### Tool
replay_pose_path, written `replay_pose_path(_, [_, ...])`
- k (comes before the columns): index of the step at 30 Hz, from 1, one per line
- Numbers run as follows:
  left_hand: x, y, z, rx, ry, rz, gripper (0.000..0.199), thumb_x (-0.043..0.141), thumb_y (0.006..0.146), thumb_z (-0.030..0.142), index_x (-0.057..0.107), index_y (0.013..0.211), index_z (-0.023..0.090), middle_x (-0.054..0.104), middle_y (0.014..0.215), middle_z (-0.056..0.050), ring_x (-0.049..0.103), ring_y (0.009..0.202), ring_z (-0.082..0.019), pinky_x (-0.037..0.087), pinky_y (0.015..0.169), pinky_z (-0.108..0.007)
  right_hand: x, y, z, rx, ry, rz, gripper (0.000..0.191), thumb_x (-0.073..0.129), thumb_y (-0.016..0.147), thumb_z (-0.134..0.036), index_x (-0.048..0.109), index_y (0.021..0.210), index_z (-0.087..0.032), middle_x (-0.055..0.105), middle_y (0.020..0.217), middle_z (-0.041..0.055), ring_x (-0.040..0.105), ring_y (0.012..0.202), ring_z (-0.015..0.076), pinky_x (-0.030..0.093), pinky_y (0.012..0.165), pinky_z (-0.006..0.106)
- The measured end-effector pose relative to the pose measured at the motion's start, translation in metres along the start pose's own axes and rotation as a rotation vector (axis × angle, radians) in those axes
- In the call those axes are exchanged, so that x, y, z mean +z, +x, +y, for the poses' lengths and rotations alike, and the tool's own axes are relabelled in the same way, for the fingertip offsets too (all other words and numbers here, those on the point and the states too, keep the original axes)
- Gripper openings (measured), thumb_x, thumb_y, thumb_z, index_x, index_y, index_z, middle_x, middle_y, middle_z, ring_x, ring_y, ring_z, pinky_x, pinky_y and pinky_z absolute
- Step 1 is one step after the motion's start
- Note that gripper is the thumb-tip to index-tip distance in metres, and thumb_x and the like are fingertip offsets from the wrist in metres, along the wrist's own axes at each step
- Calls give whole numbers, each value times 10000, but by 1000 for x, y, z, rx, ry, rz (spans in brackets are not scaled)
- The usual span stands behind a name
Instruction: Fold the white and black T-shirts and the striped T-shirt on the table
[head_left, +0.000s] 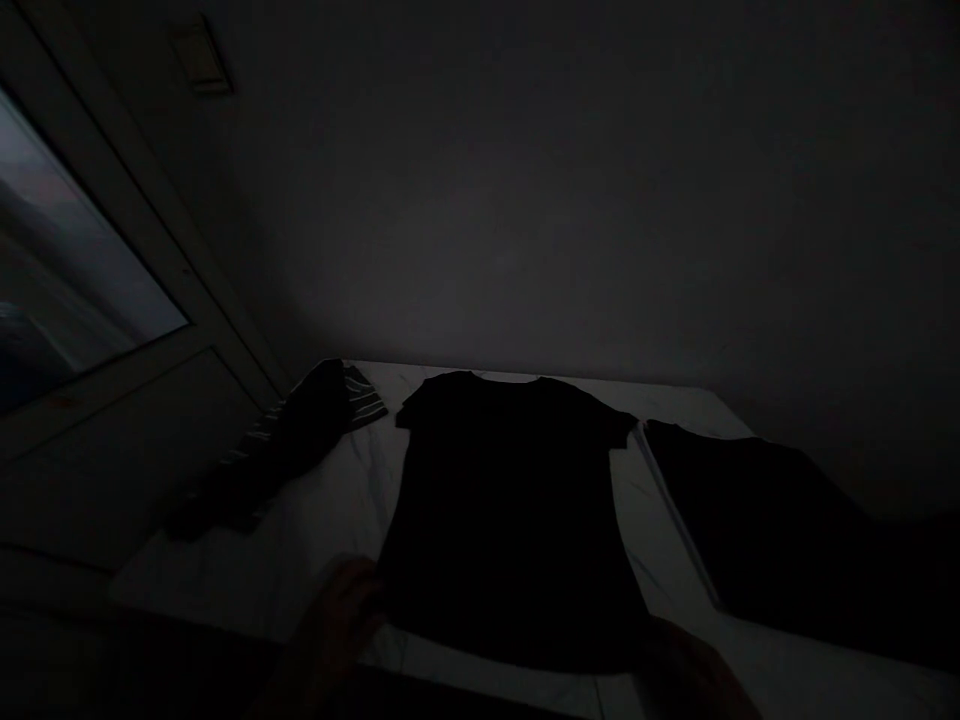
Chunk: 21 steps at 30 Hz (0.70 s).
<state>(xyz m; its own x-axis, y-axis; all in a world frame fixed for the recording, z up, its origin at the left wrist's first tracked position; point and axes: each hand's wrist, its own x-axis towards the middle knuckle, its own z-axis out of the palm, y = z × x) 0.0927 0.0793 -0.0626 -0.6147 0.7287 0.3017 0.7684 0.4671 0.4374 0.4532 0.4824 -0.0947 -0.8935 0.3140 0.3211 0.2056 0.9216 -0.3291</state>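
Observation:
The room is very dim. A black short-sleeved T-shirt (510,510) lies flat and spread out on a white marble table (330,530), its collar to the far side. My left hand (334,625) is at the near left corner of the shirt's hem, and my right hand (679,670) is at the near right corner. Both hands are dark shapes, so I cannot tell whether their fingers grip the cloth. To the left lies a bunched dark garment with white stripes (289,455), and to the right a dark garment (757,520) lies flat.
A pale straight edge (679,510), perhaps of a board, runs along the left side of the right-hand garment. A glazed door or window (75,260) stands at the left, and a plain dark wall rises behind the table. The table's near edge passes below my hands.

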Motion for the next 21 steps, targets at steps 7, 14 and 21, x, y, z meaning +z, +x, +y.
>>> replay_pose_path(7, [-15, 14, 24, -194, -165, 0, 253, 488, 956, 395, 698, 925, 256, 752, 955, -51, 724, 883, -206, 611, 771, -309, -20, 9, -30, 257, 49, 18, 404, 605, 781, -421, 759, 1135, -301, 761, 1105, 71, 736, 974, 287, 626, 801, 363])
replay_pose_path(14, [-12, 14, 24, -192, -188, -45, 194, 546, 839, 288, 704, 949, 264, 763, 905, -22, 738, 826, -202, 611, 719, -288, -26, 18, -45, 298, 129, -4, 391, 568, 776, -382, 753, 1108, -290, 770, 1056, 64, 747, 922, 261, 616, 759, 324])
replay_pose_path(21, [-6, -1, 23, -321, 63, 249, 245, 466, 851, 293, 706, 878, 253, 734, 966, -41, 712, 842, -205, 603, 695, -307, -29, -5, -28, 489, 216, 81, 408, 522, 818, -341, 730, 1161, -268, 793, 997, 59, 765, 833, 253, 619, 654, 296])
